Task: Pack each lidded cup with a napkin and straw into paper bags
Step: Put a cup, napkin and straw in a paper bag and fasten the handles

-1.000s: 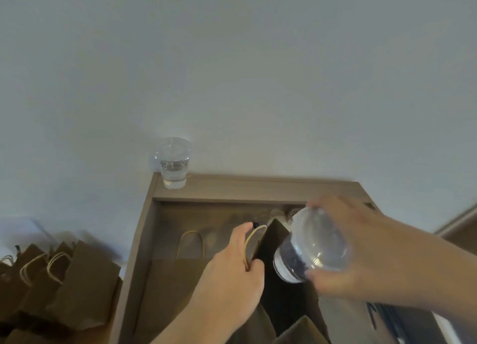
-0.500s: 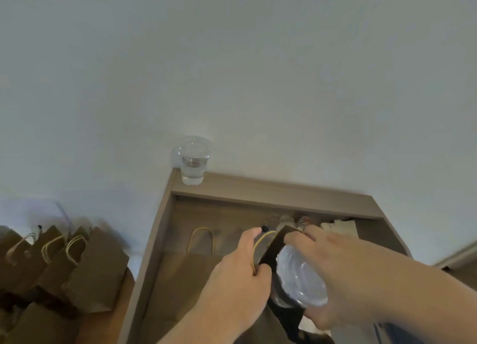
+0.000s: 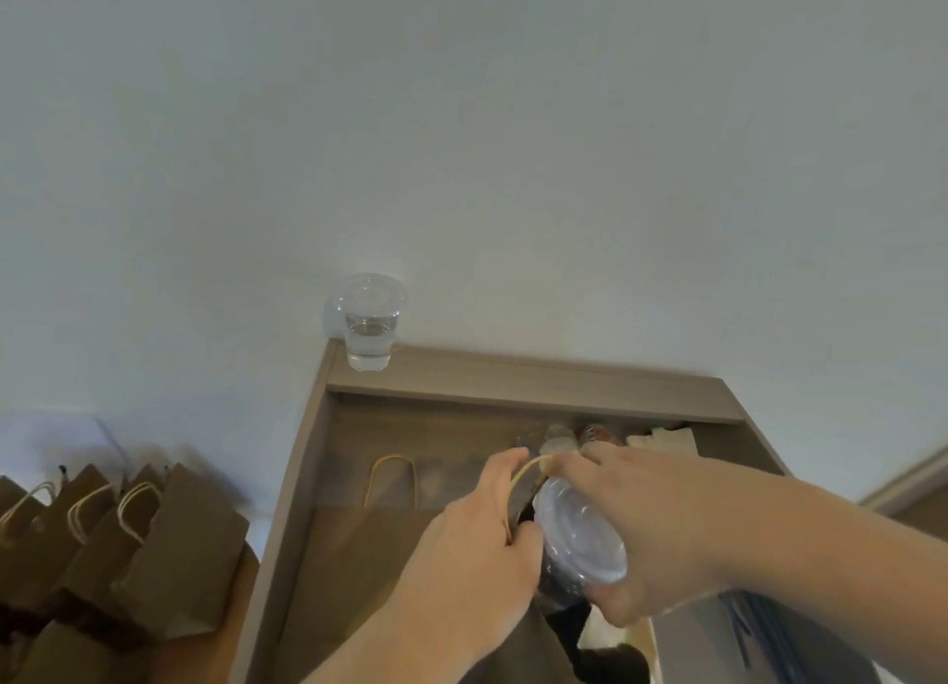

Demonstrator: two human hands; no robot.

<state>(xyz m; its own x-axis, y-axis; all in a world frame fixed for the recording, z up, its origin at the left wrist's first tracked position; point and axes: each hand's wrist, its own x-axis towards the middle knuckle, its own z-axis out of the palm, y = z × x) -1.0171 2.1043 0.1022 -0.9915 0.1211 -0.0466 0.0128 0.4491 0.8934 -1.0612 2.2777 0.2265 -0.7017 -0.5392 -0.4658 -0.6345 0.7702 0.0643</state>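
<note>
Lidded cup [image 3: 582,540] tilts in our right hand [image 3: 662,534], fingers curled round it, at the paper bag [image 3: 528,652] mouth. At its nine o'clock, our left hand [image 3: 477,550] pinches the bag handle [image 3: 520,473]. Farther, at twelve o'clock, a second cup [image 3: 370,324] stands on the wooden rim [image 3: 538,378].

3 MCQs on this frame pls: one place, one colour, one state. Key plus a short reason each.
1. Where is the standing cup?
A) on the back ledge, left corner
B) inside a bag
C) on the floor

2. What colour is the row of bags at far left?
A) white
B) brown
C) blue

3. What does the right hand hold?
A) nothing
B) a straw
C) a lidded cup

Key:
1 A: it stands on the wooden ledge by the wall.
2 B: all are brown paper.
3 C: it grips the cup at the mouth of the open bag, which the left hand grips.
</note>
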